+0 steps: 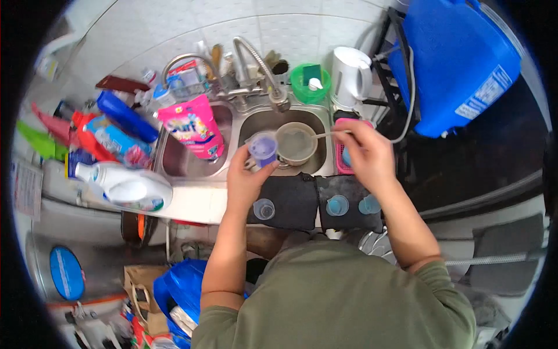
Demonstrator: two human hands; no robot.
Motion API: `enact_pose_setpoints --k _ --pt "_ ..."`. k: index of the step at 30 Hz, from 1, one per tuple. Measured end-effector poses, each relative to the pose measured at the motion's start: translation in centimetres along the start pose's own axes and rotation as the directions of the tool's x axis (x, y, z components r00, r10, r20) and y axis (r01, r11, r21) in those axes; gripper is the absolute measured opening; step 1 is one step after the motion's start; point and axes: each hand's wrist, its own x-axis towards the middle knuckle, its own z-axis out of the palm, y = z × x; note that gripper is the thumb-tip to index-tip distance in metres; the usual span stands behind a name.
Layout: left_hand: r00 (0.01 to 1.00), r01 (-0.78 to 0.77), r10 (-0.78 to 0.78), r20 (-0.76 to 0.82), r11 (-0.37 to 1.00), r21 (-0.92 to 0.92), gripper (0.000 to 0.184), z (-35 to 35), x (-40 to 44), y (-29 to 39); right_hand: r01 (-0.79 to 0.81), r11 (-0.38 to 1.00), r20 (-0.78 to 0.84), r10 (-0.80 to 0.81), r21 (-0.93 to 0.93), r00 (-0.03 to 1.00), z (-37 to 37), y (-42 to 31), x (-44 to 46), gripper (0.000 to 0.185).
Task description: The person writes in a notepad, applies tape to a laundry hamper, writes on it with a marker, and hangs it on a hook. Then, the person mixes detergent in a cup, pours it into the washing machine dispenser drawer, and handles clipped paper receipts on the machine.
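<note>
My left hand (pixel 247 177) is closed around a small clear plastic cup (pixel 263 148) of purple liquid, tilted slightly over the sink's front edge. Just right of the cup, a round pale bowl (pixel 296 142) with greyish contents is over the right sink basin (pixel 250 125). My right hand (pixel 369 154) pinches a thin pale handle (pixel 328 134) that reaches to the bowl's rim; whether it belongs to the bowl or to a spoon, I cannot tell. On black mats (pixel 296 203) in front stand a clear cup (pixel 264 209) and two cups with blue contents (pixel 337 205).
A pink detergent pouch (pixel 192 128) stands in the left basin. Bottles and packs, including a white jug (pixel 125 186), crowd the left counter. Behind the sink are a faucet (pixel 250 64), a green basin (pixel 308 87) and a white kettle (pixel 349 78). A blue container (pixel 459 64) leans at right.
</note>
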Motion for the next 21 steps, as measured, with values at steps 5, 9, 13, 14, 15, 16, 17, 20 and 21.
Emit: enact_pose_setpoints --k 5,9,13,14,15,16,17,20,21 --pt "0.989 -0.141 0.135 0.059 0.983 0.115 0.055 -1.4 1.4 -0.6 -0.078 0.993 0.171 0.093 -0.093 0.981 6.8 7.0 -0.4 0.046" --pt "0.979 -0.096 0.083 0.188 0.994 0.06 0.056 -1.5 2.2 1.2 0.022 0.99 0.107 -0.007 -0.141 0.994 3.7 4.2 -0.3 0.053" --pt "0.964 -0.095 0.081 0.255 0.994 0.045 0.062 1.0 2.3 3.8 -0.111 0.98 -0.03 0.107 -0.168 0.994 -4.6 0.9 -4.8 0.047" --pt "0.918 -0.078 0.09 0.386 0.996 -0.047 0.062 1.9 2.4 5.0 -0.113 0.977 -0.097 0.097 -0.18 0.991 -6.1 1.0 -6.8 0.046" --pt "0.897 -0.047 0.099 0.431 0.99 -0.131 0.064 3.2 2.1 5.7 -0.2 0.954 -0.144 0.171 -0.222 0.975 -7.7 0.8 -9.4 0.044" --pt "0.877 -0.008 0.105 0.468 0.979 -0.205 0.066 4.5 1.6 6.3 -0.272 0.911 -0.174 0.227 -0.311 0.958 -9.0 1.5 -12.2 0.044" --pt "0.86 -0.026 0.145 0.489 0.97 -0.241 0.068 5.9 1.0 6.8 -0.341 0.857 -0.206 0.28 -0.387 0.938 -10.1 2.6 -15.3 0.043" --pt "0.756 0.004 0.203 0.623 0.949 -0.315 0.072 10.3 -1.6 9.1 -0.542 0.54 -0.242 0.529 -0.644 0.814 -13.6 3.6 -27.2 0.038" --pt "0.673 0.054 0.198 0.712 0.948 -0.315 0.073 11.6 -2.5 10.6 -0.638 0.352 -0.195 0.756 -0.685 0.626 -14.8 2.2 -30.9 0.034"
